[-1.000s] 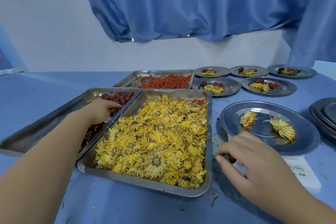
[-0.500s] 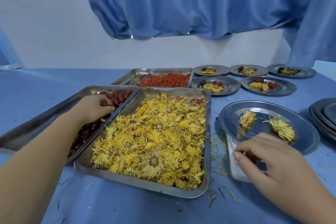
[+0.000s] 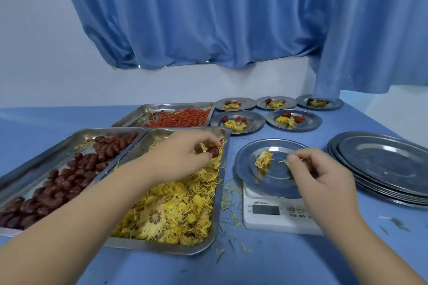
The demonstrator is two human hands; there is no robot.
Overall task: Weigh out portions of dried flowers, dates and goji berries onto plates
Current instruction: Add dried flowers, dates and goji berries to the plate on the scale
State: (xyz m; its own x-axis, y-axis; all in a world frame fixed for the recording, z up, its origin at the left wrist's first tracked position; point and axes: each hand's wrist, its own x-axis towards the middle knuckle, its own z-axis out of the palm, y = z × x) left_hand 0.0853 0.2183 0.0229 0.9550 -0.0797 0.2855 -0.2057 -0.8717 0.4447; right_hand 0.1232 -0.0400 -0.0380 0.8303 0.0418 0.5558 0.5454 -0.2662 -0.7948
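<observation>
My left hand [image 3: 183, 157] pinches a dark red date [image 3: 214, 151] above the far end of the tray of yellow dried flowers [image 3: 176, 206]. Left of it lies the date tray [image 3: 58, 183], and behind both the goji berry tray [image 3: 178, 118]. A steel plate [image 3: 273, 169] with a dried flower [image 3: 264, 159] stands on the white scale [image 3: 273, 213]. My right hand [image 3: 324, 176] hovers over the plate's right side, fingers curled at a second flower that it mostly hides.
Several filled plates [image 3: 294, 120] sit in two rows at the back right. A stack of empty steel plates [image 3: 384, 164] lies at the right edge. Loose petals are scattered on the blue table [image 3: 278, 261] around the scale. A blue curtain hangs behind.
My left hand has left the date tray with a date and moved right, over the flower tray. My right hand rose from the scale's front to over the plate. The camera tilted up.
</observation>
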